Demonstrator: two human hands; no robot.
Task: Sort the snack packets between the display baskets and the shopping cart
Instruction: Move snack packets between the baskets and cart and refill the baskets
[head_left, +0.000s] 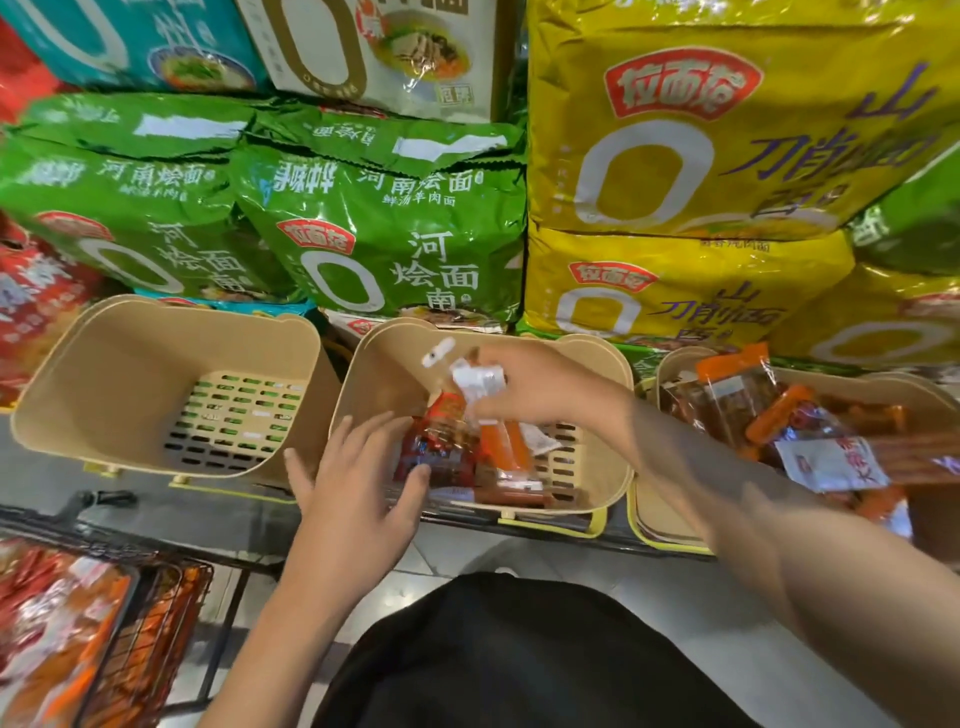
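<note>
Right hand (535, 387) grip: pinching a packet bunch (480, 387) over the middle basket (615, 467). Left hand (358, 462) grip: flat, fingers spread, touching packets at the basket's 9 o'clock. Advice: lift clear of the rim. Count: three baskets; one shopping cart (150, 623), 7 o'clock.

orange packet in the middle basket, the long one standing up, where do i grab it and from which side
Pinch the orange packet near its upper end, coming straight down from above. It stands nearly upright among other packets in the middle basket, so its flat faces are hemmed in lower down and the walls block a sideways reach. The right hand already grips packet tops there.
</note>
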